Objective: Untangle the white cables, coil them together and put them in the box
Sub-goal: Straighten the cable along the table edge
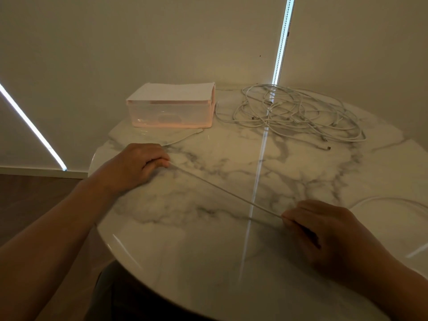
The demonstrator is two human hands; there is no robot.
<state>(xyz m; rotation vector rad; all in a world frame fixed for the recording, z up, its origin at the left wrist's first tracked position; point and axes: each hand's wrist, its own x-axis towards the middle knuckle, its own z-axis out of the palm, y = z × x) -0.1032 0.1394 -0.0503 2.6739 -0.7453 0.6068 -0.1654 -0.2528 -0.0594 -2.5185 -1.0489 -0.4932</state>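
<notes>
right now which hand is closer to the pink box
Left. The left hand sits just in front of the box; the right hand lies much farther off, at the near right.

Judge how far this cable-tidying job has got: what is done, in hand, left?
Done: little; nothing looks coiled or boxed. In hand: the left hand and right hand pinch one white cable taut between them. Left: the tangle beside the box needs untangling, coiling and boxing.

We see a round marble table (208, 251), white with grey veins and glossy. Behind it hang beige blinds (162, 42), parted by a bright vertical strip of light (283, 38) that reflects on the tabletop. At left we see a dark wooden floor (34, 198) and a white skirting board (34, 171).
</notes>
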